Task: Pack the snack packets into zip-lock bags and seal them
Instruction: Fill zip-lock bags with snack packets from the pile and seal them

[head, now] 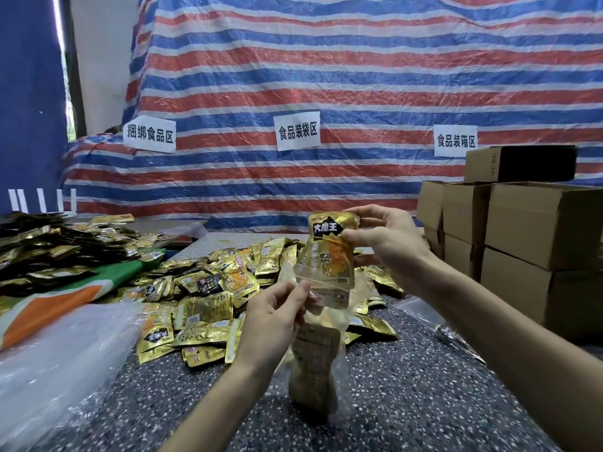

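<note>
Just right of centre, the right hand (388, 236) gripped one gold snack packet (332, 233), its lower end inside the mouth of one clear zip-lock bag (315, 367), whose rim the left hand (274, 318) pinched. Loose packets (208, 298), too many to count, lay heaped mid-left; three paper signs (298, 131) hung above.

glossy foil snack packet (331, 243), clear plastic zip-lock bag (321, 353)

Below my left hand (270, 316) the zip-lock bag (342, 383) blurs the packets (315, 360) inside; I can't count them. The snack packet (331, 233) in my right hand (388, 236) is veiled below by the bag's mouth.
</note>
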Demonstrator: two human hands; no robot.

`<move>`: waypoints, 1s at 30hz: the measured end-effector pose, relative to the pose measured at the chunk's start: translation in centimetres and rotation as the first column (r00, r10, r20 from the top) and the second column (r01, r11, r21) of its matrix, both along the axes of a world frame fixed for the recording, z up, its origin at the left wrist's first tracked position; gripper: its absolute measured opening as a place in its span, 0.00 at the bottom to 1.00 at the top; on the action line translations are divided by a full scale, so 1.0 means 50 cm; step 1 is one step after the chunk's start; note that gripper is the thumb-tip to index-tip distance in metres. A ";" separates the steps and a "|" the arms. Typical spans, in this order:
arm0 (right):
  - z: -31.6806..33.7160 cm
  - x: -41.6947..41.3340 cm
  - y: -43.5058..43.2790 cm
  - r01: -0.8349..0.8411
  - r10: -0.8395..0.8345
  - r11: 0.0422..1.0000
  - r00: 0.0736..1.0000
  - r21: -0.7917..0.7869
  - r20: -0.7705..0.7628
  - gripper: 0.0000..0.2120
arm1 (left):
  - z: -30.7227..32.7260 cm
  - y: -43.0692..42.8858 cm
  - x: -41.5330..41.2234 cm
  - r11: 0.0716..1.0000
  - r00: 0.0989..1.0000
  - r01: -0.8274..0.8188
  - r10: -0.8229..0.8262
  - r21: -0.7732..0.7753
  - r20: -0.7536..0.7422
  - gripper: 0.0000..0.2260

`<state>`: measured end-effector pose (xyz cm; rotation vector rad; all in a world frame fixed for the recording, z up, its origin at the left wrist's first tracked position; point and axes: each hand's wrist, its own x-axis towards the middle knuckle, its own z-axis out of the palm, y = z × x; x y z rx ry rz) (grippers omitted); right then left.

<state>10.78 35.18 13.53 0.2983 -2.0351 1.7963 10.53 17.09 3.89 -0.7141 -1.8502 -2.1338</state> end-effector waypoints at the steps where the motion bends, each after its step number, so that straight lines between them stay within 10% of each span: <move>1: 0.003 0.001 0.004 0.001 -0.001 1.000 1.000 0.019 -0.001 0.13 | 0.000 -0.001 0.002 1.000 1.000 0.004 -0.004 0.015 -0.003 0.15; 12: -0.024 0.001 -0.029 0.082 -0.051 0.946 0.993 0.315 -0.105 0.12 | 0.000 0.018 0.010 0.998 0.998 0.065 -0.064 0.025 -0.022 0.12; 18: -0.036 -0.001 -0.030 0.028 -0.043 0.815 0.999 0.578 0.012 0.04 | -0.003 0.008 0.007 0.999 1.000 0.016 -0.015 0.029 -0.027 0.14; 23: -0.042 0.022 -0.010 0.019 -0.061 0.697 0.998 0.717 0.033 0.26 | -0.015 -0.002 -0.003 0.997 0.999 -0.050 0.050 0.052 0.004 0.14; 26: -0.050 0.025 0.017 -0.123 -0.082 0.562 0.976 0.818 0.204 0.16 | -0.020 -0.005 -0.003 0.995 0.998 -0.069 0.070 0.066 -0.010 0.14; 30: -0.057 0.020 0.030 -0.192 -0.025 0.744 0.949 0.640 0.314 0.07 | -0.021 -0.017 -0.004 0.998 0.997 -0.068 0.069 0.008 -0.042 0.18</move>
